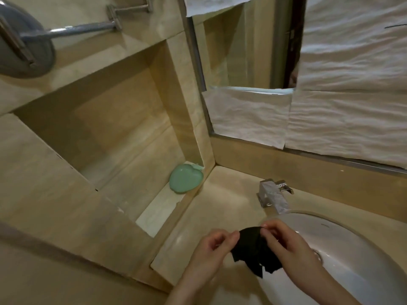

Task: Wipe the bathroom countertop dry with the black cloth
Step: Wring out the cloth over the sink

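Around you, the beige marble-look stone wall [55,194] fills the left half of the view, with a deep rectangular niche [105,119] cut into it. To the right hangs a mirror [248,51] in a metal frame, most of its glass covered by crinkled white paper sheets [352,84]. Below it runs the beige stone counter [220,201], meeting the niche at its left end. Set into the counter is the white oval ceramic basin [343,245], and behind its rim stands a square chrome tap [273,194] whose spout points toward the basin. At top left you see a round grey wall fitting [24,47] and a chrome rail [86,28]. On the niche floor, near its right corner, lies a pale green apple-shaped dish [186,181].

Your two hands meet above the left edge of the basin, off the counter surface. Your left hand [211,249] pinches the upper left corner of the small black cloth [253,249] between thumb and curled fingers. Your right hand [284,238] holds its upper right part in the same pinching grip. The cloth hangs crumpled between them; its long axis runs roughly top to bottom in the view, the pinched edge farthest from you and the ragged loose corners pointing back toward you, hanging over the basin rim.
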{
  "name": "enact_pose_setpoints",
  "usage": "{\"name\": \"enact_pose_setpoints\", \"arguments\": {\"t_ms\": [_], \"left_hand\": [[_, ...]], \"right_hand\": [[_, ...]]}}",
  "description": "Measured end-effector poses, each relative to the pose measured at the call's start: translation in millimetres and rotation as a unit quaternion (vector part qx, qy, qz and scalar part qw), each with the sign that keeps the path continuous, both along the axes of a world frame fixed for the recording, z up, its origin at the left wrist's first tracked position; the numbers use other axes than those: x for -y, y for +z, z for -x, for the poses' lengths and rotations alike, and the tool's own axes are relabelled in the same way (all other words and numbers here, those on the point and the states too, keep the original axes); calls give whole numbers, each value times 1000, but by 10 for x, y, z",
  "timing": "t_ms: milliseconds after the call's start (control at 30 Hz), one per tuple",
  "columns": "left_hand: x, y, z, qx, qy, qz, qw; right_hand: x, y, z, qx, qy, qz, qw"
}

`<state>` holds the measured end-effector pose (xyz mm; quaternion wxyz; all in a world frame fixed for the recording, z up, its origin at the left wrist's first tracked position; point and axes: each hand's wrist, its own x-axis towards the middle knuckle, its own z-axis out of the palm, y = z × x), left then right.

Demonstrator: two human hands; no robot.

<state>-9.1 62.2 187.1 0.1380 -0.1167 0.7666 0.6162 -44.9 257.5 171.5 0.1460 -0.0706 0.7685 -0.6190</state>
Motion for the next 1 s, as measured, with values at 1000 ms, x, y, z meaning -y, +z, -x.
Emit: {"name": "enact_pose_setpoints", "arguments": {"t_ms": [1000], "left_hand": [[1346, -294, 481, -6, 64, -133, 989]], "right_hand": [[1197, -250, 81, 267, -30, 165, 949]]}}
